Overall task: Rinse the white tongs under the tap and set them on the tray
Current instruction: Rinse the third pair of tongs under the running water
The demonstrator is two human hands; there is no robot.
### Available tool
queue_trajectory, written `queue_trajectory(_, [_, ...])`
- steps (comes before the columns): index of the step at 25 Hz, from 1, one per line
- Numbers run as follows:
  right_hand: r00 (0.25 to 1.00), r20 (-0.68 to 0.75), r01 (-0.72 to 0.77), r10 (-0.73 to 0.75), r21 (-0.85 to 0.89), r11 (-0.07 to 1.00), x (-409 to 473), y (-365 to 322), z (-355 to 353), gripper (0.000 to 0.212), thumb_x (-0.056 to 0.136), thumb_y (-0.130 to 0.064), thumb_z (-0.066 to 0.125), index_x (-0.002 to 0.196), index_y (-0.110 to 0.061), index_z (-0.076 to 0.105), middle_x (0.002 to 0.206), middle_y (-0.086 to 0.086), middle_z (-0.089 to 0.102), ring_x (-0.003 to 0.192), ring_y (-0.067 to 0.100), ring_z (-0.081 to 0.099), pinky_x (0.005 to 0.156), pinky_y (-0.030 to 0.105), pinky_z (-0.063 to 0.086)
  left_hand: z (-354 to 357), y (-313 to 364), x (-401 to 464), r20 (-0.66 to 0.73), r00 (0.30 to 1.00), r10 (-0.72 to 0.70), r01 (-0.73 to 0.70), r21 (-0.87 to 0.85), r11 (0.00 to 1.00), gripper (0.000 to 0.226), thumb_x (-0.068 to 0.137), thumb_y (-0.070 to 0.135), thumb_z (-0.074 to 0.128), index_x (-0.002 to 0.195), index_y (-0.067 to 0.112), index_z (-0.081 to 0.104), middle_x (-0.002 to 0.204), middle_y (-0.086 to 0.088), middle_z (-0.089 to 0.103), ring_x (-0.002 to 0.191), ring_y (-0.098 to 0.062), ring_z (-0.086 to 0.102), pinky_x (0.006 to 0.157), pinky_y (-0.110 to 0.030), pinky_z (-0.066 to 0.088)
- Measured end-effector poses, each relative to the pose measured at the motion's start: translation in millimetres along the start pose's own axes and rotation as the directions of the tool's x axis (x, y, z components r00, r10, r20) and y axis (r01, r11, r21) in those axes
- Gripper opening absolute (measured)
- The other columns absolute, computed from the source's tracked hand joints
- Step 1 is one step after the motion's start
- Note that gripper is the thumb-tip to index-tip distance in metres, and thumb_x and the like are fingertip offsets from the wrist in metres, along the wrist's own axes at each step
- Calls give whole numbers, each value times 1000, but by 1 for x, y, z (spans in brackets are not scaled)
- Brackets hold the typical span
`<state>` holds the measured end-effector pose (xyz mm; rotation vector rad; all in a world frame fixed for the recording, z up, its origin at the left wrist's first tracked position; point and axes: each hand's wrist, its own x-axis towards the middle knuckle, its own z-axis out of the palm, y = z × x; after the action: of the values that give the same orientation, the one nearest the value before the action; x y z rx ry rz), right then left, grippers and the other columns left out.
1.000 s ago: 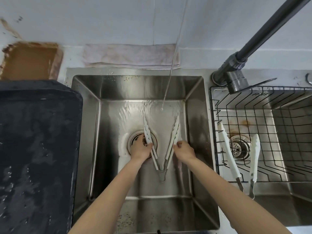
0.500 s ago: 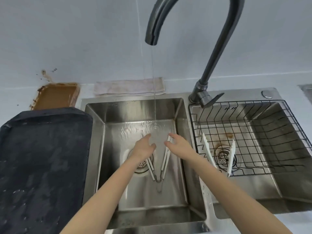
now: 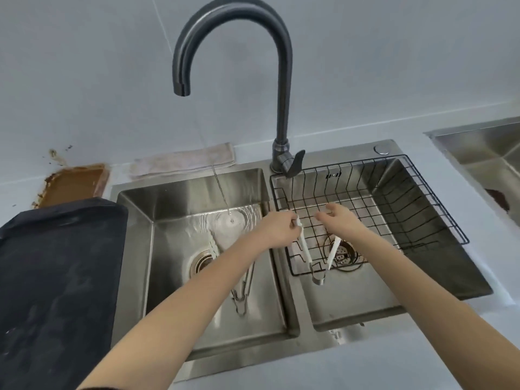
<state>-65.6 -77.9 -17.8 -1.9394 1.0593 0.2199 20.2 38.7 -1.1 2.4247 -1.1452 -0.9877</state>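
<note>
Now the left hand (image 3: 277, 229) pinches one arm of the white tongs (image 3: 305, 250) in the wire basket (image 3: 416, 209); the right hand (image 3: 339, 220) hovers spread, empty. Both came over from the left basin (image 3: 180, 209), where another pair of tongs (image 3: 243, 282) remains.

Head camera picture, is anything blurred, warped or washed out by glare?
Head view: the tap shows a doubled, ghosted outline from motion blur; wide-angle distortion tilts the sink edges and counter lines; lighting is soft and even, with only mild sheen on the wet steel; both hands are slightly soft.
</note>
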Motion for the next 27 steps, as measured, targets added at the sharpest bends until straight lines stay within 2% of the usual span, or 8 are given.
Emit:
queue_trajectory(6, [990,33,-132,136,-91,987,13,38,-10,52,93,-29,46,134,2,38,132,20,52,119,32,51,92,34,42,36,21,18,16,996,-90,89,51,995,37,96,18,38,127,2,50,121,-18,61,111,-31,58,83,-31,43])
queue_trajectory(8, [988,71,-133,140,-95,987,21,46,-9,40,93,-30,45,118,1,48,101,15,62,91,27,57,74,32,43,42,23,22,32,993,-116,113,74,991,37,96,19,40,126,2,51,122,-19,61,111,-31,58,87,-32,45])
queue_trajectory(10, [980,95,-170,176,-66,983,27,50,-5,21,92,-27,45,95,-6,45,73,6,52,67,20,51,60,29,42,45,23,23,42,990,-135,132,72,989,38,96,20,41,129,3,48,121,-20,61,110,-32,59,88,-34,46])
queue_trajectory(15, [962,152,-226,227,-22,974,35,56,2,36,89,-13,51,119,4,44,75,11,60,62,21,59,45,21,47,54,20,24,49,989,-139,136,59,989,42,93,17,46,134,5,42,115,-20,63,106,-33,60,85,-35,47])
queue_trajectory(17, [965,138,-230,224,33,973,34,55,2,37,89,-10,51,122,4,42,80,14,61,62,22,61,48,22,50,55,20,22,48,989,-143,142,23,990,45,92,13,49,136,6,40,119,-19,61,109,-32,59,87,-35,47])
queue_trajectory(20, [981,58,-191,186,116,975,29,47,0,49,90,-8,51,133,1,31,113,26,60,82,32,65,62,32,56,55,17,18,15,988,-155,155,-88,984,51,92,11,49,141,10,35,129,-16,56,112,-28,58,90,-30,45])
queue_trajectory(24, [996,-91,-5,8,34,999,13,30,-10,65,89,-12,52,145,-11,18,128,24,47,92,36,64,72,36,56,52,14,9,-96,982,-164,124,-326,937,50,90,12,52,139,11,39,134,-10,53,120,-23,52,98,-28,42])
queue_trajectory(27, [976,-180,125,-122,7,992,-2,10,-16,70,87,-12,52,147,-15,16,134,20,40,97,31,57,72,33,46,46,8,2,-159,953,-257,111,-606,788,46,89,8,52,134,8,43,115,-5,60,87,-18,62,78,-23,55])
